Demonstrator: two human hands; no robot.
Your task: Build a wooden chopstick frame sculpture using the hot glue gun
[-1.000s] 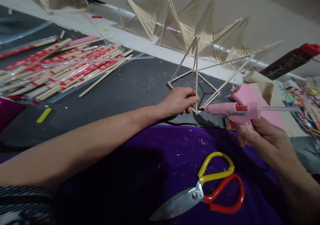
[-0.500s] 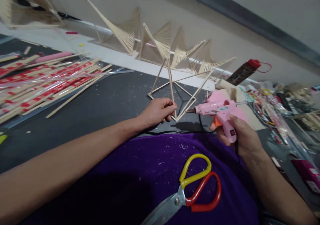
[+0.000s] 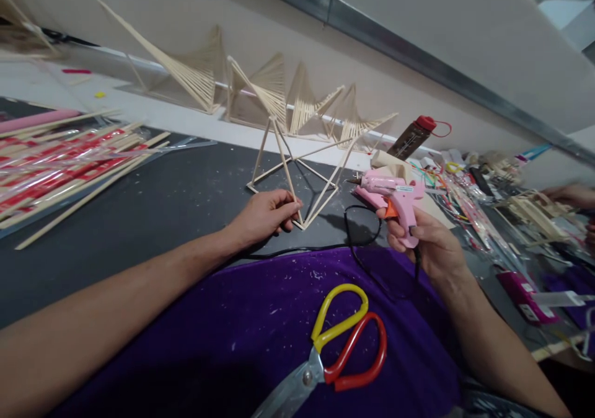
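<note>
My left hand pinches a thin wooden stick near its lower end, at the front corner of a stick frame. The frame stands on the dark grey table, with a square base and sticks rising in slanted pairs. My right hand is closed round the handle of a pink glue gun, a finger by its orange trigger. The gun's nozzle points left, apart from the frame. Scissors with one yellow and one red handle lie on the purple cloth before me.
Several finished stick models stand along the wall. Bundled sticks in red-marked plastic lie left. A dark bottle with a red cap, glue sticks and clutter lie right. A black cord crosses the table front. Another person's hand shows far right.
My right hand has drawn the glue gun back to the right, away from the frame's corner. My left hand still pinches the stick there. The view has turned to the right.
</note>
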